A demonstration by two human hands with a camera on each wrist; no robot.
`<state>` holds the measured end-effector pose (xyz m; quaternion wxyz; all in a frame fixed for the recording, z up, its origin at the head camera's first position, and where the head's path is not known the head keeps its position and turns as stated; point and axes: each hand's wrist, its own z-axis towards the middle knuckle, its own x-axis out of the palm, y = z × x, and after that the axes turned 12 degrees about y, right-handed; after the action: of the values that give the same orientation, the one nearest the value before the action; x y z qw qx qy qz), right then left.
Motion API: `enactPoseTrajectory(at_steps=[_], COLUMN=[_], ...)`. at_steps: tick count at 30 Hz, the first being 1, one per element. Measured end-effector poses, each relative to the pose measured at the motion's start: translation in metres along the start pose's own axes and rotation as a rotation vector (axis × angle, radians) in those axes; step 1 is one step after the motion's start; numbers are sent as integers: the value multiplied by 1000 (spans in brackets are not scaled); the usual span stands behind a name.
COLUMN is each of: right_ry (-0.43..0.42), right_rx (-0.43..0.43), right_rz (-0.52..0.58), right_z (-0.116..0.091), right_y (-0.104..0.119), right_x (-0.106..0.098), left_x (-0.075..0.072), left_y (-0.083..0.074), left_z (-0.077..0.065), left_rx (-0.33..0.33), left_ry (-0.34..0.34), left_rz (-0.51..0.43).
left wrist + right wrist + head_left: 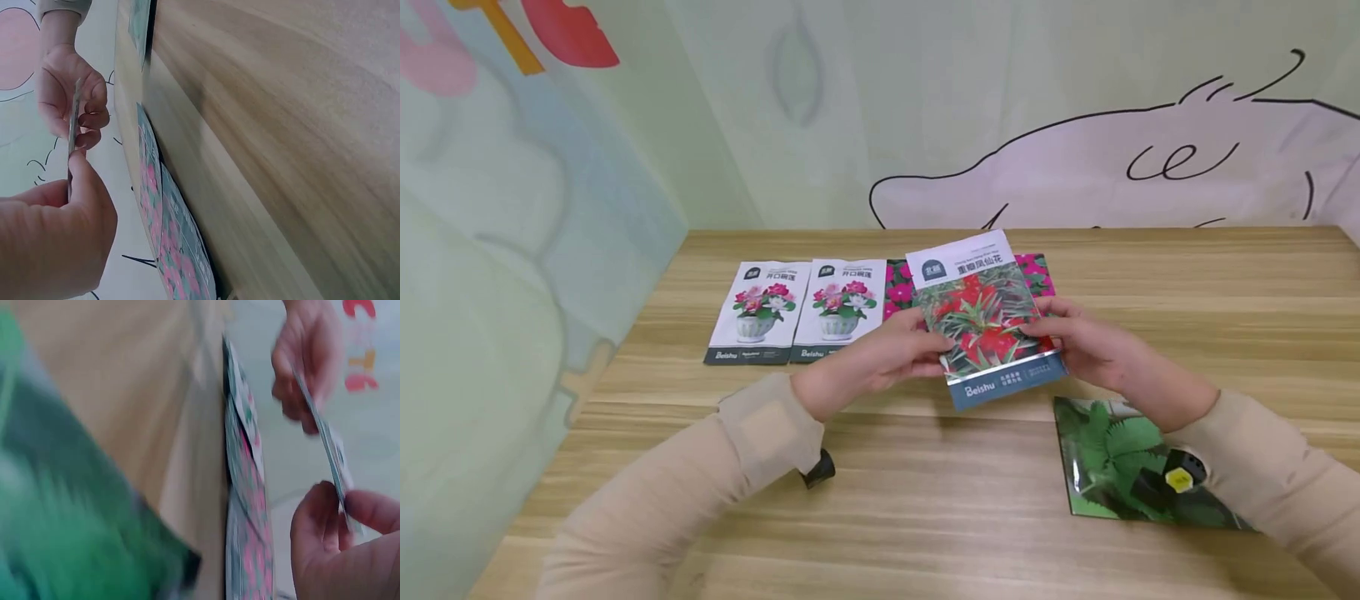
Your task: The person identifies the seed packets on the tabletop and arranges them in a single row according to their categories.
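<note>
A seed packet with red flowers [981, 312], white at the top and blue along the bottom, is held tilted above the table. My left hand [891, 350] pinches its left edge, thumb on the front. On the opposite edge my right hand [1097, 346] grips it the same way. The right wrist view shows the packet [328, 447] nearly edge-on between both hands. Behind it, pink-flowered packets [898, 287] lie on the table, partly hidden. Left of those, two packets with potted pink and white blooms [760, 312] [842, 312] lie side by side.
A glossy green-leaf packet [1105, 467] lies at the front right, partly beneath my right forearm. The wooden table [925, 517] ends at a wall [820, 167] with cartoon drawings. A dark wrist camera piece [818, 469] shows below my left cuff.
</note>
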<state>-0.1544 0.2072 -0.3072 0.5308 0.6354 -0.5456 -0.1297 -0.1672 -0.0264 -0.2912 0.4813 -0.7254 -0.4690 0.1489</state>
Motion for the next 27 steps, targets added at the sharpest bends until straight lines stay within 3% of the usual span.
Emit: enactPoseTrajectory(at_steps=[9,21,27], right_ry=[-1,-31,-28], right_rx=[-3,-8,-12], right_rz=[-125,-143,-358], right_z=[4,0,-5], right_y=[23,35,38], right_x=[-43,-92,-112], left_x=[11,29,38], left_y=[-7,-18,-17], left_z=[26,67,84], left_rx=[52,112,126], left_ry=[11,-2,-24], left_rz=[-54,-149,-189])
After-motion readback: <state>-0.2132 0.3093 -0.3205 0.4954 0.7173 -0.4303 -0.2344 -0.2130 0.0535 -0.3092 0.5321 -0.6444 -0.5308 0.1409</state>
